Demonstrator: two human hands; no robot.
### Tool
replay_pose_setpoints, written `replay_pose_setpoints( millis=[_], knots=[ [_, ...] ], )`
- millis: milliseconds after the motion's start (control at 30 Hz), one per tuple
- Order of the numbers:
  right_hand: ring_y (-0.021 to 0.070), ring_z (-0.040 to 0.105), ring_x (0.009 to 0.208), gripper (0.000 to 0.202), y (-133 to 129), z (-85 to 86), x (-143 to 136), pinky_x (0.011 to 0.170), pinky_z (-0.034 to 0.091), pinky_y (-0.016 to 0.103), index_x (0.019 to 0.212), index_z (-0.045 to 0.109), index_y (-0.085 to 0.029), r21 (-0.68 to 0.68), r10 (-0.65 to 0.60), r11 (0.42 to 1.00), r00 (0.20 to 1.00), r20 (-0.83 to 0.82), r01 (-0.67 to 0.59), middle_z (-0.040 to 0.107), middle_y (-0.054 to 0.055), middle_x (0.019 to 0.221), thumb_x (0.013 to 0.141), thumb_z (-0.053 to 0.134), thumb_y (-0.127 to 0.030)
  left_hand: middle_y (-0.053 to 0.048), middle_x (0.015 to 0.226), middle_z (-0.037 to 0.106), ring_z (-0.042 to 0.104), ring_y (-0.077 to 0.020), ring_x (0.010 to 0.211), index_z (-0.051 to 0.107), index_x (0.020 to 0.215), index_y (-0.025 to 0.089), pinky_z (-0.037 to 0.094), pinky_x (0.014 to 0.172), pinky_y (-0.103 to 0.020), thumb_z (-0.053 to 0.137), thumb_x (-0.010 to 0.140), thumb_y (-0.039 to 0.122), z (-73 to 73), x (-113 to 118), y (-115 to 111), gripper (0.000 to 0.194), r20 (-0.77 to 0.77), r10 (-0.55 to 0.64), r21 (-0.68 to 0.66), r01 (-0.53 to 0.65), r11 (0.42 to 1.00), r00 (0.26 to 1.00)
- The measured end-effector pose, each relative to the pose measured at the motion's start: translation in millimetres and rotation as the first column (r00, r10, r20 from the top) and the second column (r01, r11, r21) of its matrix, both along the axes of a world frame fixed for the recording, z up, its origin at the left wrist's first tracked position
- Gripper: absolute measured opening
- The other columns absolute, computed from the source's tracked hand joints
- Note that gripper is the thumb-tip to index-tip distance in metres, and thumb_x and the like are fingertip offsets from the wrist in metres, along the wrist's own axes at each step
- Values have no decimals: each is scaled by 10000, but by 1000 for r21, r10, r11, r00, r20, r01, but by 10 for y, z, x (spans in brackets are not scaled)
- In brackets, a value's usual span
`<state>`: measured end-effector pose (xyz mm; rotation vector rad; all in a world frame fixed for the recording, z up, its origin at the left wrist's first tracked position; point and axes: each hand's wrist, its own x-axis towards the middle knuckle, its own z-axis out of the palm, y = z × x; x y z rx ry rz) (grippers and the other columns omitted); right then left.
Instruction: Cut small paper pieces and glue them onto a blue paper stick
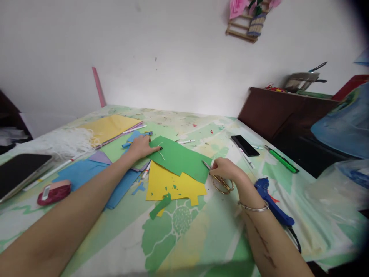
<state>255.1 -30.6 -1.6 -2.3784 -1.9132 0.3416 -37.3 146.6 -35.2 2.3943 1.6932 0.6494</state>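
A green paper sheet (pixel 180 156) lies over a yellow sheet (pixel 170 184) with a cut edge. My left hand (pixel 141 147) rests at the green sheet's upper left corner, thumb stretched onto it beside a thin white strand (pixel 161 154); its fingers are apart. Gold-handled scissors (pixel 221 184) are in my right hand (pixel 223 169), at the right end of the green sheet. Their blades look closed and point up and left over the sheet. Small green scraps (pixel 160 206) lie on and below the yellow sheet.
Blue paper (pixel 123 188), a maroon object (pixel 54 192) and white strands (pixel 69 140) lie at the left. At the right are a black phone (pixel 245 145), a green cutter (pixel 281 159), a blue glue gun (pixel 272 202) and a plastic bag (pixel 337 192). A wall stands behind.
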Motion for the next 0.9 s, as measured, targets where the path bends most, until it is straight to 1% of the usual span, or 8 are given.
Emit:
replay_pose_setpoints(
  millis=[100, 267, 433, 467, 533, 667, 767, 900],
  knots=[
    [157, 553, 603, 133, 30, -45, 26, 498, 305, 233, 654, 631, -150, 7, -16, 1000, 999, 36, 16, 625, 60, 632, 651, 590, -276, -162, 965, 615, 561, -324, 907, 578, 970, 114, 401, 744, -350, 597, 612, 637, 29, -59, 22, 635, -82, 4, -31, -7, 1000, 997],
    [198, 558, 617, 209, 67, -78, 84, 480, 279, 258, 672, 626, -130, 51, -103, 994, 989, 109, 98, 614, 113, 640, 687, 544, -321, -113, 965, 622, 572, -257, 868, 541, 1064, 125, 410, 729, -315, 650, 654, 484, 55, -76, -21, 556, 74, 113, -59, -109, 992, 991],
    [219, 563, 612, 282, 80, -56, 148, 479, 276, 271, 662, 616, -127, 110, -195, 977, 972, 127, 182, 605, 137, 646, 728, 506, -377, -143, 1069, 580, 497, -269, 1020, 534, 1065, 97, 369, 838, -342, 626, 708, 336, 290, 103, -231, 439, 116, 95, 319, -128, 939, 989],
    [217, 562, 604, 282, 84, -47, 151, 478, 277, 272, 659, 617, -126, 119, -205, 974, 971, 121, 191, 604, 135, 639, 725, 507, -377, -117, 982, 606, 526, -246, 942, 565, 990, 107, 379, 791, -321, 614, 719, 331, 367, 152, -329, 356, 110, 56, 286, -85, 954, 992],
    [214, 560, 605, 277, 99, -25, 148, 479, 283, 270, 645, 621, -126, 136, -216, 970, 971, 100, 202, 603, 128, 619, 719, 510, -369, -60, 770, 618, 551, -192, 725, 603, 762, 140, 370, 645, -274, 579, 745, 389, 494, 230, -601, 250, 34, -92, 54, 90, 994, 995],
    [199, 568, 658, 259, 138, 9, 139, 510, 322, 255, 696, 648, -133, 189, -228, 957, 973, 21, 221, 640, 109, 665, 730, 488, -334, -12, 481, 493, 439, -145, 473, 514, 496, 192, 260, 498, -268, 562, 671, 613, 490, 208, -1307, 458, -177, -386, -377, 300, 876, 905],
    [190, 578, 689, 242, 149, 10, 140, 539, 355, 245, 786, 674, -143, 201, -200, 958, 978, -52, 207, 668, 90, 735, 718, 511, -309, -19, 601, 563, 454, -163, 532, 533, 596, 214, 254, 489, -264, 674, 548, 594, 332, 62, -1712, 408, -122, -431, -367, 363, 856, 894],
    [167, 587, 670, 257, 136, -22, 113, 535, 369, 223, 869, 700, -146, 155, -84, 983, 989, -121, 102, 679, 59, 751, 656, 581, -228, -21, 710, 566, 463, -170, 622, 550, 708, 212, 295, 526, -248, 728, 532, 382, 222, -72, -1890, 303, 3, -430, -354, 403, 844, 903]
  ],
)
